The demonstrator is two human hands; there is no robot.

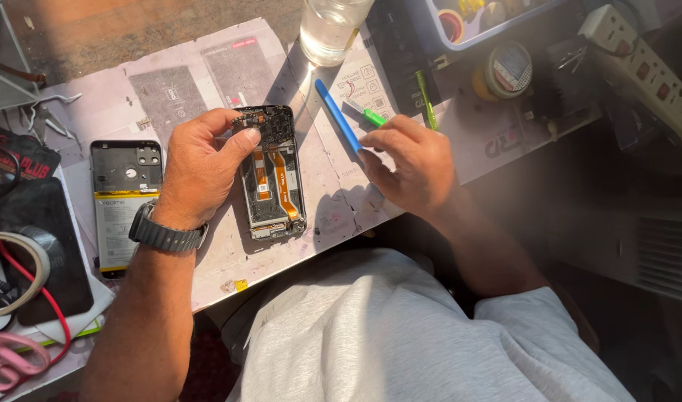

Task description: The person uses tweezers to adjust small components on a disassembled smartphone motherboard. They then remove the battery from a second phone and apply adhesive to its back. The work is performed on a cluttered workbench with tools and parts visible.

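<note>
We're looking down at an opened smartphone (pixel 272 173) lying flat on the work mat (pixel 333 201), back cover off, orange flex cables running down the middle of its frame. Our left hand (pixel 201 165) rests on the phone's left edge, thumb and fingers pinched narrow at the top-left corner near the camera area; whether a small part or screw sits between the tips, we can't tell. Our right hand (pixel 409 170) hovers just right of the phone, fingers loosely curled around a blue plastic pry tool (pixel 336 113), w/ a green-handled tool (pixel 372 117) poking out beside it, tips pointing up-left and not touching the phone.

Progress, as we judge it: the removed back cover w/ battery (pixel 123 202) lies apart to the left, inside facing up, so opening is done & the internals are exposed. The board and flex cables look seated yet, so the teardown inside the frame seems early to mid-stage.

Around: a clear glass jar (pixel 329 28) at the top, a solder-wire spool (pixel 506 68), a power strip (pixel 642 71) top right, pink-handled scissors (pixel 13 361) bottom left.
</note>
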